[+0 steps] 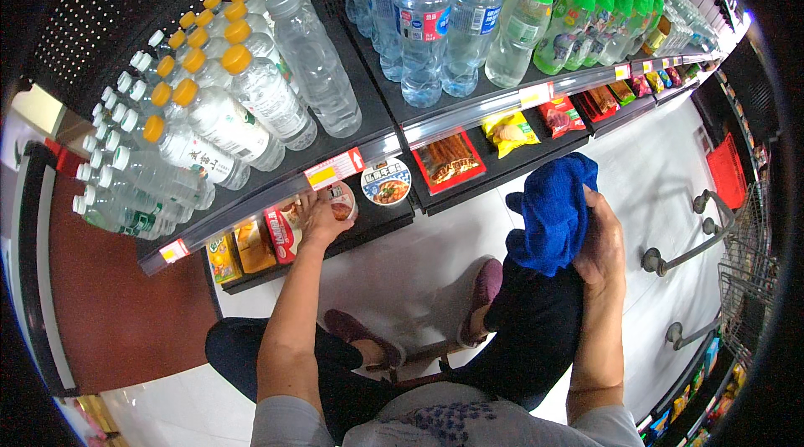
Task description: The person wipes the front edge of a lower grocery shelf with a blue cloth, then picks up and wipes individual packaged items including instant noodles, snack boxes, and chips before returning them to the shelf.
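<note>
My left hand (321, 221) reaches onto the low shelf, under the edge of the bottle shelf. Its fingers and thumb lie around a round instant noodle bowl (342, 201) with a pinkish lid. A second noodle bowl (385, 182), blue and white, stands just to the right. Left of the hand lies a red and white food packet (282, 232), partly covered by my fingers. In my right hand (602, 246) is a bunched blue cloth (553, 215), held over my knee, away from the shelf.
Clear bottles with yellow caps (235, 59) and blue-capped bottles (422, 32) crowd the upper shelf. A price rail (468, 114) overhangs the low shelf. Further packets, including a yellow bag (510, 133), line it. Behind my right arm stands a wire shopping cart (744, 277).
</note>
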Action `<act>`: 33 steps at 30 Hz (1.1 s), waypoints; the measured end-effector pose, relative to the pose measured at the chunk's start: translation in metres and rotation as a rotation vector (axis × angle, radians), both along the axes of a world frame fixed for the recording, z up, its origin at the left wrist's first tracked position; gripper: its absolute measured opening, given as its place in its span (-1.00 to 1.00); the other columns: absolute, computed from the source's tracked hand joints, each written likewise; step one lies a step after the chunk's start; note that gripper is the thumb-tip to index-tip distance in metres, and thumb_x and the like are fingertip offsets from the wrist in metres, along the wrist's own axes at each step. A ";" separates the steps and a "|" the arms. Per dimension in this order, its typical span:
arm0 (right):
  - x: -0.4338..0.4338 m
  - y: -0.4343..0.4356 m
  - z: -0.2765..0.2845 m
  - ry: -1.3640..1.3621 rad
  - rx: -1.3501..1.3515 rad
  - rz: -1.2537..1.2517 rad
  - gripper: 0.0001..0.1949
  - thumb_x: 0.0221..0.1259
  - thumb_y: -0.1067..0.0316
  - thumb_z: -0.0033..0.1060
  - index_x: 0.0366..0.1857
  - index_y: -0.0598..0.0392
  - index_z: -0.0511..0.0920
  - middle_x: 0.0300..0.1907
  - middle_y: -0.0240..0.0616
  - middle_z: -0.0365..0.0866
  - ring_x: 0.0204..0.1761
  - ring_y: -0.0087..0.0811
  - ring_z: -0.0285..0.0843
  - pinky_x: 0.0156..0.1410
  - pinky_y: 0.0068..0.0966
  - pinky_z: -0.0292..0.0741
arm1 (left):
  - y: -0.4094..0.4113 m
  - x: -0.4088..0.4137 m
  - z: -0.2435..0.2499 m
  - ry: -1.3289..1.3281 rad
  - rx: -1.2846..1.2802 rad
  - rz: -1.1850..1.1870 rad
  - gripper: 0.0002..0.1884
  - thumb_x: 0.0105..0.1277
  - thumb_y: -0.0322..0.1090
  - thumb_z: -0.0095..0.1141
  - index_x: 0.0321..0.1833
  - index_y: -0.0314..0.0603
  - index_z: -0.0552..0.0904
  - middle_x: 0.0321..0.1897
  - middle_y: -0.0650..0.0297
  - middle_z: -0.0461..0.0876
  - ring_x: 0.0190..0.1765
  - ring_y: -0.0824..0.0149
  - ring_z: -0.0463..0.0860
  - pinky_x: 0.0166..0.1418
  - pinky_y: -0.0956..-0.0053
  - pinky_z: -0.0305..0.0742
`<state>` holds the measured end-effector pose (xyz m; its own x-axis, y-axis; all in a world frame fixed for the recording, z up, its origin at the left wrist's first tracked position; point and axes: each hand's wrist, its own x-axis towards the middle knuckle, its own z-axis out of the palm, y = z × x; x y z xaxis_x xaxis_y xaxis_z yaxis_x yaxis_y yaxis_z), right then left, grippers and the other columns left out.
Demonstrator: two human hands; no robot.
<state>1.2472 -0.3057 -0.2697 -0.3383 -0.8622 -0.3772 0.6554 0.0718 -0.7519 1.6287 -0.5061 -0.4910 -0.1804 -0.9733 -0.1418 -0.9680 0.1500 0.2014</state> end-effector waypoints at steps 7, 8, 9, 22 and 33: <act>-0.004 0.000 0.003 0.005 -0.013 0.000 -0.43 0.36 0.05 0.05 0.28 0.30 0.37 0.16 0.06 0.59 0.11 -0.09 0.63 0.21 -0.17 0.59 | 0.066 -0.059 0.019 0.259 -0.295 -0.081 -0.15 0.05 -0.08 0.43 0.39 -0.31 0.37 0.36 -0.09 0.32 0.35 -0.08 0.31 0.46 0.01 0.18; -0.008 0.000 -0.001 -0.018 -0.052 -0.020 -0.46 0.37 0.03 0.05 0.25 0.26 0.41 0.12 0.01 0.62 0.06 -0.13 0.65 0.18 -0.19 0.60 | 0.083 -0.076 0.024 0.360 -0.272 -0.134 -0.25 0.08 -0.12 0.40 0.31 -0.31 0.42 0.29 -0.08 0.38 0.30 -0.10 0.36 0.41 0.00 0.23; -0.009 0.000 -0.004 -0.029 -0.053 -0.030 -0.46 0.36 0.03 0.07 0.24 0.25 0.42 0.10 0.00 0.63 0.05 -0.12 0.65 0.19 -0.18 0.60 | 0.104 -0.091 0.025 0.463 -0.247 -0.193 -0.35 0.11 -0.15 0.37 0.24 -0.32 0.47 0.23 -0.08 0.44 0.24 -0.11 0.41 0.37 -0.01 0.29; -0.019 -0.012 -0.023 -0.077 -0.174 -0.088 -0.58 0.41 0.10 -0.04 0.18 0.17 0.49 0.06 -0.08 0.67 0.07 -0.15 0.66 0.23 -0.14 0.57 | 0.329 -0.125 -0.068 0.231 0.709 -0.927 -0.68 0.50 -0.20 -0.12 0.09 -0.22 0.59 -0.04 -0.10 0.63 -0.01 -0.03 0.65 0.06 0.14 0.56; -0.013 -0.015 -0.027 0.112 -0.080 -0.124 -0.57 0.40 0.07 -0.04 0.16 0.18 0.42 -0.02 -0.02 0.65 -0.06 -0.10 0.69 0.11 -0.10 0.63 | 0.336 -0.134 -0.147 0.602 1.139 -0.831 -0.47 0.37 0.10 0.02 0.03 -0.32 0.61 -0.21 0.02 0.65 -0.17 0.15 0.62 -0.09 0.26 0.51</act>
<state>1.2343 -0.3210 -0.2967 -0.4796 -0.8372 -0.2628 0.5677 -0.0676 -0.8205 1.4943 -0.1700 -0.6375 -0.9037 0.0005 -0.4281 -0.4264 0.0898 0.9001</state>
